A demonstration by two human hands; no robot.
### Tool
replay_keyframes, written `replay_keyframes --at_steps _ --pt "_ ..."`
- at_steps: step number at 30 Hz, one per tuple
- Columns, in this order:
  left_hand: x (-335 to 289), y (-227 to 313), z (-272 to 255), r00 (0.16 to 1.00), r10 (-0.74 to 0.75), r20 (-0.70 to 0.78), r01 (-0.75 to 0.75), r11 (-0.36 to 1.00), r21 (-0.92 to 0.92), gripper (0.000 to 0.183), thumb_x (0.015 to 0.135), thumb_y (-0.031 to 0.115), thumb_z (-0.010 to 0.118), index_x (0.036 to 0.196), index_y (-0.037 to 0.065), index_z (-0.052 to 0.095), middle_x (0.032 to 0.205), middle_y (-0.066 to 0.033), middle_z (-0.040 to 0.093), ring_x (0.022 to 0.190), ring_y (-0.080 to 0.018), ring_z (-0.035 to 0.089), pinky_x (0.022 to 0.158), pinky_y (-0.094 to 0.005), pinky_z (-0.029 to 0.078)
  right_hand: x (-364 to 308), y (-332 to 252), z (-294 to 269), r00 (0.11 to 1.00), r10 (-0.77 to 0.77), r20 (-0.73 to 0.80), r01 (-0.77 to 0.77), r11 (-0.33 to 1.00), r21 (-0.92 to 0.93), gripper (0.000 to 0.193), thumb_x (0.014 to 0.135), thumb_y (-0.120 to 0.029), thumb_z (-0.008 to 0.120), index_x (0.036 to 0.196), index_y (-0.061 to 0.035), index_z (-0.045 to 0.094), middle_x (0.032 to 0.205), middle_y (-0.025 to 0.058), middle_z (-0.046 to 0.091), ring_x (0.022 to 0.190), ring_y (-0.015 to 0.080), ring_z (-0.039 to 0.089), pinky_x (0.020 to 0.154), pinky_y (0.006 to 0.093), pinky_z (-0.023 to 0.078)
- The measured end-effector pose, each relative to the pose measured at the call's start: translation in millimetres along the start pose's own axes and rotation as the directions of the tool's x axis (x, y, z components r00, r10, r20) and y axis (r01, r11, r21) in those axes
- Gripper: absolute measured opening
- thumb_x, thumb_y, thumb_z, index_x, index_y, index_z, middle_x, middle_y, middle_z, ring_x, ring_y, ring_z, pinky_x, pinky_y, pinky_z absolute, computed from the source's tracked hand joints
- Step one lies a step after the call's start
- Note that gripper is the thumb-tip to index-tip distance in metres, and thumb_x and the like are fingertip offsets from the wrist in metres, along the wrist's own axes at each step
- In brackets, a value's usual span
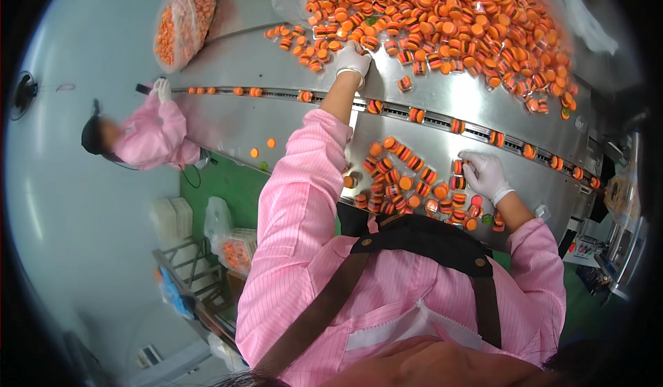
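My gloved left hand (353, 60) reaches across the conveyor to the near edge of a big heap of orange, burger-shaped candies (442, 21) with dark and red layers. Its fingers are curled on a candy there, mostly hidden by the glove. My gloved right hand (489, 177) is on the near side of the conveyor, finger and thumb closed round a layered candy (456, 166). Beside it lies a smaller, loose group of the candies (394, 180), some on edge in short rows. Between the hands runs a narrow conveyor (431, 119) carrying single candies spaced apart.
A clear bag full of orange candies (185, 26) stands at the far left. At the conveyor's left end, a co-worker in pink (155, 135) has gloved hands by the belt. Machinery (621, 186) stands at the right end. A rack (193, 266) and bagged crate (238, 252) are on the floor.
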State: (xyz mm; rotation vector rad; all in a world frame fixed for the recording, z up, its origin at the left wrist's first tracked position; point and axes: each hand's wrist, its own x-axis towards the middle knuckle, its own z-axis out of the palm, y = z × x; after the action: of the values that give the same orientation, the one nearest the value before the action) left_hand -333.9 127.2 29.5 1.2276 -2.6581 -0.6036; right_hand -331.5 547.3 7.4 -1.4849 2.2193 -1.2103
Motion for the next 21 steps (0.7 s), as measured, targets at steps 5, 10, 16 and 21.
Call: replay_keyframes --at_steps 5,10,16,21 --pt "-12 -2 -14 0.998 0.06 0.025 -0.059 0.998 -0.035 0.026 0.073 0.017 0.069 0.091 0.004 0.055 0.096 -0.0221 0.059 0.094 -0.0374 0.058 0.083 -0.0433 0.047 3 -3 -1 1.0 0.001 0.014 -0.001 1.0 0.008 0.019 0.081 -0.012 0.059 0.1 -0.0098 0.062 0.07 0.0095 0.063 0.059 0.0276 0.062 0.057 0.038 0.05" --pt "-14 -8 -19 0.977 0.197 -0.077 -0.204 0.974 -0.094 0.023 0.074 0.014 0.067 0.09 0.003 0.055 0.093 -0.0212 0.058 0.088 -0.0389 0.058 0.079 -0.0442 0.047 4 -5 -3 1.0 -0.001 0.001 0.001 1.0 0.015 0.017 0.081 -0.012 0.059 0.097 -0.01 0.062 0.073 0.0086 0.064 0.06 0.0267 0.063 0.058 0.0372 0.05" --pt "34 -31 -36 0.965 0.177 -0.196 -0.219 0.951 -0.218 0.021 0.076 0.004 0.065 0.094 0.001 0.054 0.084 -0.0139 0.063 0.073 -0.0229 0.062 0.065 -0.0335 0.049 6 -8 -5 1.0 -0.001 0.009 0.001 1.0 0.031 0.015 0.081 -0.011 0.058 0.096 -0.0098 0.062 0.077 0.0082 0.066 0.062 0.0267 0.063 0.059 0.0369 0.051" --pt "49 -7 -67 0.981 0.191 0.034 -0.194 0.971 0.142 0.038 0.077 0.002 0.064 0.115 0.004 0.059 0.089 -0.0146 0.067 0.078 -0.0232 0.067 0.067 -0.0342 0.053 6 -8 -6 0.998 0.04 0.049 -0.041 0.999 0.022 0.016 0.081 -0.011 0.058 0.096 -0.0096 0.062 0.077 0.0083 0.065 0.063 0.0268 0.064 0.06 0.0375 0.051"
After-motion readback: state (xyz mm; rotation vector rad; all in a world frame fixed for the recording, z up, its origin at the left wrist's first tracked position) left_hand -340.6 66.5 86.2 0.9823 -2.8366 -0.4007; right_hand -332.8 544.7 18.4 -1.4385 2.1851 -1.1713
